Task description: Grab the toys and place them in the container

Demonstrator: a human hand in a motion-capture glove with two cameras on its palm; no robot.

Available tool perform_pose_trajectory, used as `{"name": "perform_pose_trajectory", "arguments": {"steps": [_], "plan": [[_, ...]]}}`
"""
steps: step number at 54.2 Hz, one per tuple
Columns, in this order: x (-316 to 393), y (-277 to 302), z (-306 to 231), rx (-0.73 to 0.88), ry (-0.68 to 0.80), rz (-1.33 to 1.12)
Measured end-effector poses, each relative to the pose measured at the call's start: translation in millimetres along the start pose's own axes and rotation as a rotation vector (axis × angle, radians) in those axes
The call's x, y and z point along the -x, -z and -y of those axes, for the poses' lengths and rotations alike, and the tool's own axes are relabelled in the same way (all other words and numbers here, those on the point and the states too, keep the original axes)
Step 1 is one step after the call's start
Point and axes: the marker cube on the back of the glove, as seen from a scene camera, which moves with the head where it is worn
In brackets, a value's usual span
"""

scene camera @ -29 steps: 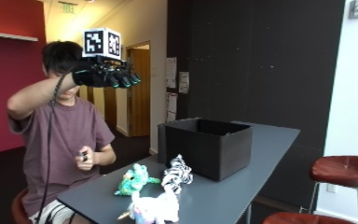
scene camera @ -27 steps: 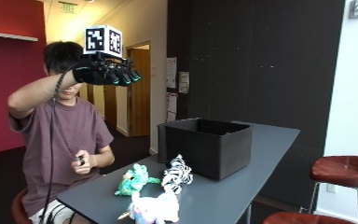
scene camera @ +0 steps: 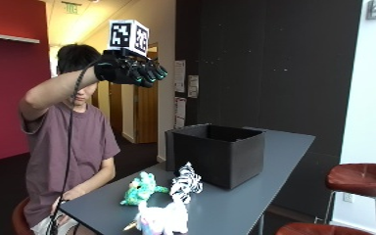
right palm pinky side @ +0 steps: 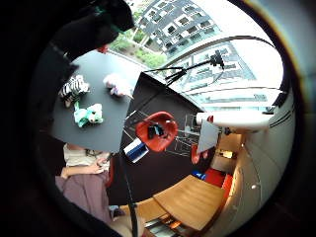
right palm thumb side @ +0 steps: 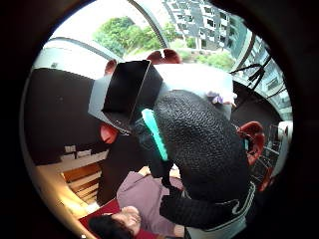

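One gloved right hand (scene camera: 130, 69), raised at 11 o'clock above the container (scene camera: 218, 152), fingers loosely extended, nothing held. Three toys counted: zebra (scene camera: 185, 182), green plush (scene camera: 140, 188), white plush (scene camera: 162, 218); red stools seen only in the outside view.

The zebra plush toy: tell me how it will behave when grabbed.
The zebra plush toy looks soft and stuffed, so it will probably squash and flop rather than stay stiff. It seems light for its size. Standing upright on the table, it may tip over if nudged.

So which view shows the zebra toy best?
The outside view: the zebra toy stands clearly on the table beside the black box. The little finger palm view shows it small; the thumb view hides it.
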Motion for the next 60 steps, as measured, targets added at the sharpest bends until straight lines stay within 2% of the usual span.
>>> {"name": "perform_pose_trajectory", "arguments": {"steps": [13,33,46,60], "plan": [[-17.5,-24.4,44.1,0.06,-0.037,0.01],[-51.6,-95.3,121.6,0.117,-0.063,0.013],[-66.6,-160.4,160.8,0.113,-0.141,0.024],[-77.5,-251.0,182.2,0.185,-0.18,0.064]]}}
